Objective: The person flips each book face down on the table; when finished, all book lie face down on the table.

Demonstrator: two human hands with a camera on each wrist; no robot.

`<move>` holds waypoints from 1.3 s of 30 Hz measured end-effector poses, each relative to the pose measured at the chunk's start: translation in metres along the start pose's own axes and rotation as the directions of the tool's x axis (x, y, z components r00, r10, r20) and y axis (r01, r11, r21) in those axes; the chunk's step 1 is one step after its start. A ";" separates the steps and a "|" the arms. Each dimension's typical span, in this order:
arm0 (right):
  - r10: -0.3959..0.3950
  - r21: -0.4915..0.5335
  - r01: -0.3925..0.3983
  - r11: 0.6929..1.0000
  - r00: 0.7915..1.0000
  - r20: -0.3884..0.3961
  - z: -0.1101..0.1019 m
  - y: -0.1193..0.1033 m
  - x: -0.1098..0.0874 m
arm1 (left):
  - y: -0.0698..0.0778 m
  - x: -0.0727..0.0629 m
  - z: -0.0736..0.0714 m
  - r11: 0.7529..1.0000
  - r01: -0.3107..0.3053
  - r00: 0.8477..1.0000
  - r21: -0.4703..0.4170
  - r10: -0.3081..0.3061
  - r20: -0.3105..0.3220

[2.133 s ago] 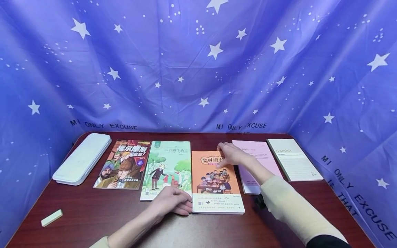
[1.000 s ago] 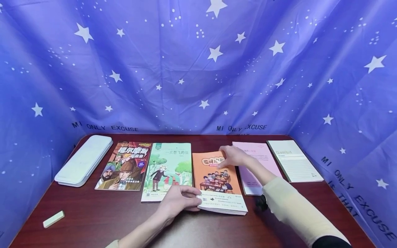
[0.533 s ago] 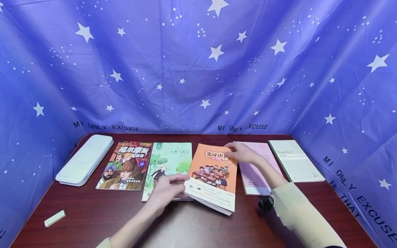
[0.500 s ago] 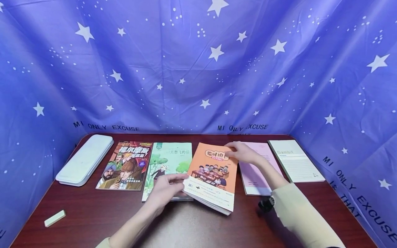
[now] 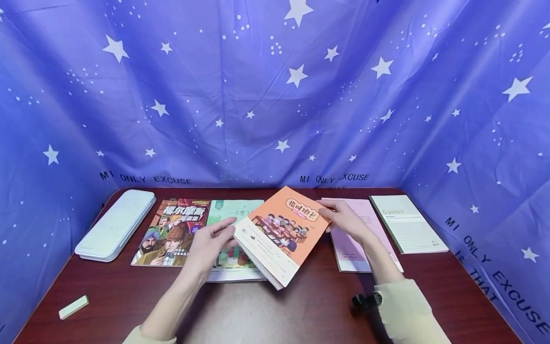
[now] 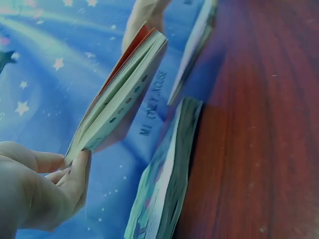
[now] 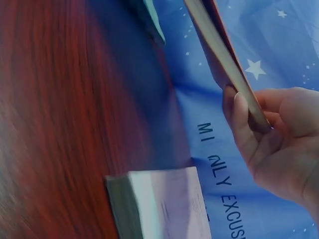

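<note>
Backdrop (image 5: 253, 95): blue-violet cloth in soft folds, printed with white stars, dots and black lettering, dropping behind the table's back edge
Table (image 5: 240, 317): dark red-brown wood, streaky grain, dull sheen, rounded back corners; a broad strip of wood runs in front of the row of books
Orange book (image 5: 285, 229): raised off the table and turned to a slant, its nearest corner pointing towards the wearer; smooth cover with a cartoon classroom and a white band; pages part slightly along the lower edge
Left hand (image 5: 210, 243): thumb and fingers drawn together to the book's thickness, pinching its lower left corner
Right hand (image 5: 343, 220): thumb and fingers likewise closed on the opposite, upper right corner
Gap: wood between the green book (image 5: 238, 260) and the pink book (image 5: 350, 251), with the orange book held over it and partly over the green cover
Left row: detective book (image 5: 172, 239), glossy and flat, just beside the green book; white case (image 5: 116, 224), oblong with rounded corners, near the table's left edge
Right row: Gambit notepad (image 5: 408, 224), pale and rectangular, just beside the pink book
Front left: small pale block (image 5: 74, 307), bar-shaped, well apart from the books
</note>
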State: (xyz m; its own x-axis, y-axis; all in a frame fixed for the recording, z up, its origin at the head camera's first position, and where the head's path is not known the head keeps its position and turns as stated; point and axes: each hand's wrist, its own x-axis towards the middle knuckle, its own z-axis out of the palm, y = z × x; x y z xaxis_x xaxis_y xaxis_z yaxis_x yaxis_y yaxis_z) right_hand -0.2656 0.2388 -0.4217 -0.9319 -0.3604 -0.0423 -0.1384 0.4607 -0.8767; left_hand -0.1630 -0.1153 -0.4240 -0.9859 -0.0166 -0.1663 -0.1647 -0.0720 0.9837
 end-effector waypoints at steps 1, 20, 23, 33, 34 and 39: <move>0.002 0.029 -0.002 1.000 1.000 -0.017 0.001 0.000 -0.002 | 0.000 0.003 -0.001 1.000 -0.001 1.000 -0.019 0.001 -0.006; 0.046 0.446 0.016 0.895 0.991 -0.126 0.011 -0.007 -0.036 | -0.001 0.024 -0.009 0.999 -0.025 0.988 0.043 0.031 -0.153; 0.063 0.493 -0.010 0.870 0.994 -0.090 0.011 -0.004 -0.041 | -0.004 0.024 -0.009 0.999 -0.011 0.990 0.037 0.016 -0.140; 0.054 0.640 0.002 0.768 0.996 -0.068 0.016 -0.003 -0.034 | 0.000 0.023 -0.014 1.000 -0.021 0.989 -0.015 0.019 -0.147; 0.055 0.648 0.006 0.761 0.996 -0.074 0.015 -0.004 -0.032 | 0.001 0.023 -0.014 0.999 -0.022 0.989 -0.023 0.019 -0.148; 0.088 0.637 -0.004 0.771 0.991 -0.100 0.015 -0.007 -0.027 | 0.005 0.023 -0.013 0.997 -0.028 0.987 -0.069 0.016 -0.162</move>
State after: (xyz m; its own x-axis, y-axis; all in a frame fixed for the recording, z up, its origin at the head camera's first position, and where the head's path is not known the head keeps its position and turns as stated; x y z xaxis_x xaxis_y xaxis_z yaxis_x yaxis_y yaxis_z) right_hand -0.2342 0.2331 -0.4220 -0.9692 -0.2358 -0.0709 0.1107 -0.1598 -0.9809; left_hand -0.1857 -0.1292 -0.4235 -0.9708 -0.1793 -0.1593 -0.1351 -0.1401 0.9809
